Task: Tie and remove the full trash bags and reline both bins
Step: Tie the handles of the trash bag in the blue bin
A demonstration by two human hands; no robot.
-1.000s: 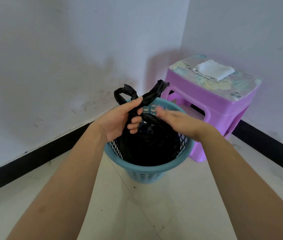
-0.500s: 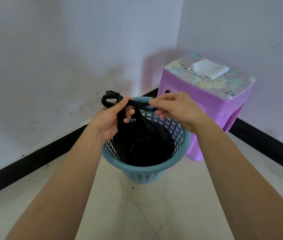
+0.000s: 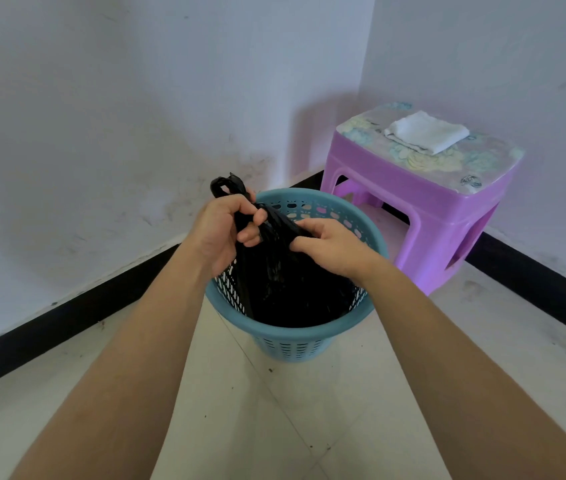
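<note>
Left hand (image 3: 220,233) clenches, right hand (image 3: 330,247) pinches handles of black plastic trash bag (image 3: 285,292) — its body, below the grip, inside round blue perforated plastic bin (image 3: 295,344) — tying apparently unfinished, removal and relining pending.

No legible text; small emblem (image 3: 470,181) on stool (image 3: 413,202) top unreadable.
</note>
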